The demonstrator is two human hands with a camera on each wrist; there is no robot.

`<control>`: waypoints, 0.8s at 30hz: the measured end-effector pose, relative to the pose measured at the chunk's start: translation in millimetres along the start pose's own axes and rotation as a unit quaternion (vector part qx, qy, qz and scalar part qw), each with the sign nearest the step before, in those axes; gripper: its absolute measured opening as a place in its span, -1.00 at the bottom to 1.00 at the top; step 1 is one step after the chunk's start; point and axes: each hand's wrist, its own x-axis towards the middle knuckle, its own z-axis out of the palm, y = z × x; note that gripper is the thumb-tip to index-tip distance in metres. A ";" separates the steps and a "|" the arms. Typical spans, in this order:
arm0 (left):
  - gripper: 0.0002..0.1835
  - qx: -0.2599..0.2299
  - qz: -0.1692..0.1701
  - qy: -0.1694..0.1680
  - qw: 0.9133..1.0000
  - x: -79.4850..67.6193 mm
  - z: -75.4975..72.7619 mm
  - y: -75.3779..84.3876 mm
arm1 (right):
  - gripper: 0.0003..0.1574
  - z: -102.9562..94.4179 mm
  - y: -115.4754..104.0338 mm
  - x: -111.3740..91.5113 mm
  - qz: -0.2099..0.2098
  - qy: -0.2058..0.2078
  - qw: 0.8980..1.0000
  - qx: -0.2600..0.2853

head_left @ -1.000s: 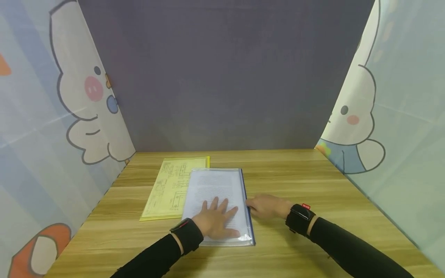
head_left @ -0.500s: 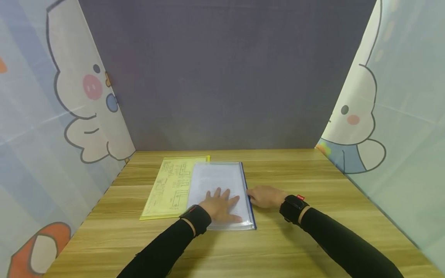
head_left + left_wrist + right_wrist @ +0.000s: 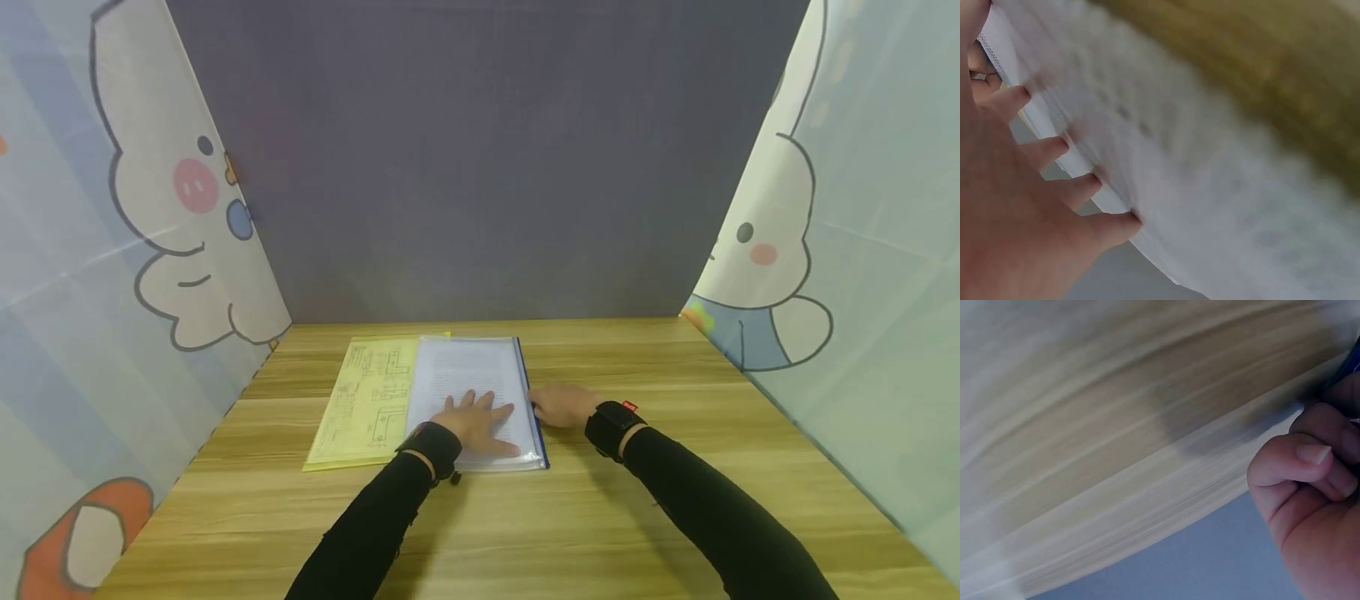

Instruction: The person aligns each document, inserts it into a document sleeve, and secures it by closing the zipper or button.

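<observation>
A clear document pouch [image 3: 480, 354] with a blue right edge lies on the table, with printed white sheets inside. My left hand [image 3: 480, 423] rests flat on it, fingers spread. In the left wrist view the fingertips [image 3: 1125, 222] press on its surface. At the pouch's right side, my right hand [image 3: 564, 405] pinches the blue edge with curled fingers. The right wrist view has the right hand [image 3: 1310, 500] at the frame's edge, and what lies between its fingertips is mostly hidden. Under the pouch's left part is a yellow folder [image 3: 360, 400] with line drawings.
The wood-grain table [image 3: 637, 358] runs back to a dark grey panel [image 3: 480, 167]. Cloth walls with cartoon figures close off the left [image 3: 75, 358] and right [image 3: 885, 333] sides.
The pouch has slid away from me toward the back of the table, and both hands have moved forward along with it. It now covers more of the yellow folder's upper right.
</observation>
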 end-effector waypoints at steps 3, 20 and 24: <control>-0.05 -0.001 -0.002 0.002 1.000 2.3 -1.0 0.5 | -0.86 -1.8 1.9 2.7 0.011 -0.005 1.000 0.009; -0.05 -0.002 -0.017 0.009 1.000 1.2 -3.6 1.6 | -0.89 2.2 1.8 2.4 -0.022 0.020 0.999 -0.016; -0.04 0.001 -0.011 0.006 1.000 3.5 -1.9 2.7 | -0.90 2.2 3.2 -2.2 -0.026 0.023 0.999 -0.013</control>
